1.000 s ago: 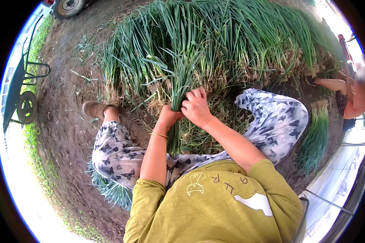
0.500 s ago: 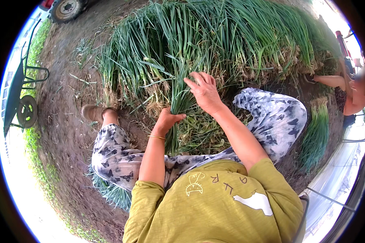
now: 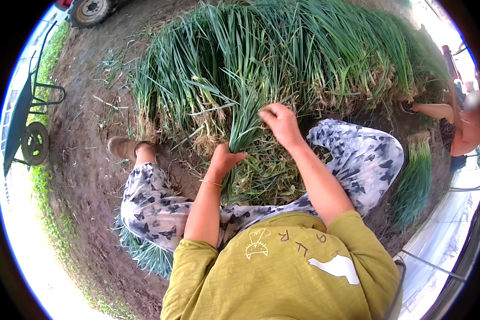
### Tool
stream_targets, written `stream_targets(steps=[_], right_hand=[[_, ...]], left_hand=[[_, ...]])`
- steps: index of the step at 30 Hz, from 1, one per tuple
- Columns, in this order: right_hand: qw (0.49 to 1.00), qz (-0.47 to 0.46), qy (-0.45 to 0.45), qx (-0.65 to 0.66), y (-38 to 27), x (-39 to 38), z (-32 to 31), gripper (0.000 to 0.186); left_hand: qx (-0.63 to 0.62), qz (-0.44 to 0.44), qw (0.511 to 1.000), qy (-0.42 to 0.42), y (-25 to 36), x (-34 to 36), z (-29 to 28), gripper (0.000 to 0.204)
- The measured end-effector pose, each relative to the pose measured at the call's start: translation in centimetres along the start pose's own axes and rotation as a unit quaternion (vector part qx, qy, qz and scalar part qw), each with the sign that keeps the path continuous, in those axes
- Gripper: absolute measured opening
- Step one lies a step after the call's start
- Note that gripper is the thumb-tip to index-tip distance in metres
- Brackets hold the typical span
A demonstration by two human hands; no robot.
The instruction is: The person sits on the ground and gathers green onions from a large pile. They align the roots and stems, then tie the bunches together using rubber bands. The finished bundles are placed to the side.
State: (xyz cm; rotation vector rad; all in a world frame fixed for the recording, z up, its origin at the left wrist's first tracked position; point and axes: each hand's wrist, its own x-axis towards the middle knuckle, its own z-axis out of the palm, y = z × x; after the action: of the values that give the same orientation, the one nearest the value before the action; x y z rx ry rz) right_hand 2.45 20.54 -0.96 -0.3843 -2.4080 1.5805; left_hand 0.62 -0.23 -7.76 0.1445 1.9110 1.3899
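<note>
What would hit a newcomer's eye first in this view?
Probably the big heap of long green stalks across the top, its pale root ends toward the person. Next, near the centre, the bunch of green stalks gripped in the left hand, with the right hand just to its right. A dark wheelbarrow stands at the far left.

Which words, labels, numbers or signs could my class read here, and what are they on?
Olive shirt: a few spaced-out dark letters, not copied out here.
Vehicle wheel: any marking is too small to read.
Wheelbarrow: no readable text.
</note>
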Motion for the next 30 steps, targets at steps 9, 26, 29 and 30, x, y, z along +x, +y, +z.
stream_targets(steps=[9,26,29,30], right_hand=[[0.914,-0.191,0.047,-0.354,0.4,-0.7,1.9,0.014],[0.943,-0.169,-0.076,-0.275,-1.0,-4.5,3.5,0.015],[0.938,-0.190,-0.017,-0.290,-0.3,-4.6,3.5,0.016],[0.930,-0.176,0.020,-0.322,0.0,-4.1,3.4,0.016]], left_hand=[[0.200,-0.011,0.979,0.038,0.1,-0.3,0.4,0.037],[0.323,-0.030,0.942,0.079,1.5,-1.0,0.7,0.038],[0.342,-0.028,0.935,0.090,2.6,-1.4,1.0,0.036],[0.352,-0.018,0.931,0.101,2.3,-1.4,1.0,0.036]])
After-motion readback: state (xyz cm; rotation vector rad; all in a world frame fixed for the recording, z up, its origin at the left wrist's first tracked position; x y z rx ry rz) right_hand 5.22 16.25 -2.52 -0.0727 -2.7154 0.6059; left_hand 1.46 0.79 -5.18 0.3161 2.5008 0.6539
